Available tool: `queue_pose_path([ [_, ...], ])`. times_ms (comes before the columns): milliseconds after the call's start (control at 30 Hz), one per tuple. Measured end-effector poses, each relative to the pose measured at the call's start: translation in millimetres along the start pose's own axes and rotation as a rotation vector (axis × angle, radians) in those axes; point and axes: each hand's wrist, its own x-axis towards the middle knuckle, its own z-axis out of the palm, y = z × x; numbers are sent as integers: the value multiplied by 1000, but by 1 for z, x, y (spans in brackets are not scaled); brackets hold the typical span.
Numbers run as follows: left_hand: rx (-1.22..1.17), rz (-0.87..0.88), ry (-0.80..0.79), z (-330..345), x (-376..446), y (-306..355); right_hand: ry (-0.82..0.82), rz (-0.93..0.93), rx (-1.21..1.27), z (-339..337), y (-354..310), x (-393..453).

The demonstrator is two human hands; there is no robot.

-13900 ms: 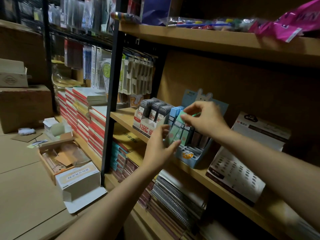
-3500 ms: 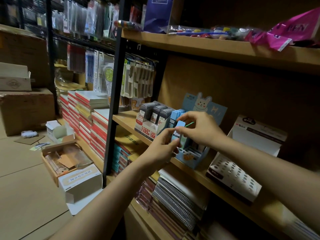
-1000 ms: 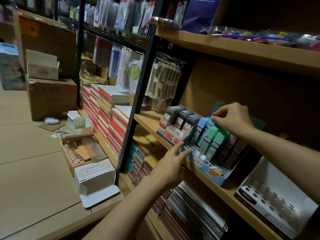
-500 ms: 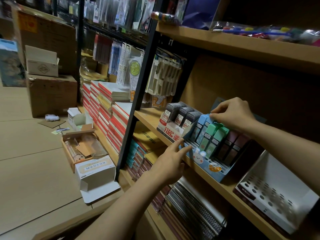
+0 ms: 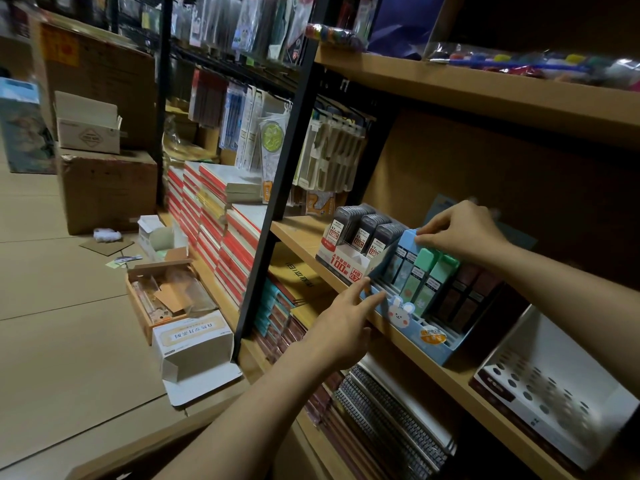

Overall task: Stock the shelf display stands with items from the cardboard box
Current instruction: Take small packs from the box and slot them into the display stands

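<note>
The right hand (image 5: 462, 233) pinched the top of a blue lead case (image 5: 403, 252) in the blue rabbit display stand (image 5: 412, 318), while the left hand (image 5: 344, 323) touched the stand's front edge on the wooden shelf (image 5: 301, 233).

free: above white stand (image 5: 554, 386) | blocked: grey-case stand (image 5: 349, 258) beside blue stand (image 5: 433, 344)

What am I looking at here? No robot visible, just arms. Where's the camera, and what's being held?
There is no machine: a person works with bare hands, and the one camera sits on their head, looking forward and down. On the wooden shelf stands a blue display stand with a rabbit on its front, filled with blue, green and brown packs. The right hand pinches the top of a blue pack in it. The left hand touches the stand's front left corner with straight fingers. Left of it stands a white stand with grey packs; to the right, an empty white stand with holes. An open cardboard box lies on the floor.
</note>
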Motion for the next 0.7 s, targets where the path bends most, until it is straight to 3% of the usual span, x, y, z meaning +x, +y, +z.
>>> queue_pose_path([
  [300,22,7,-33,-7,-4,4,33,59,-9,8,0,-8],
  [433,0,15,-9,-15,-18,8,358,-20,225,8,-11,-41],
  [500,-9,25,4,-20,-33,7,422,-132,396,22,-25,-81],
  [600,5,-35,-162,-16,-70,1,204,-290,520,71,-38,-157],
  [700,32,-242,-475,2,-131,-10,-216,-367,539,134,-36,-228],
])
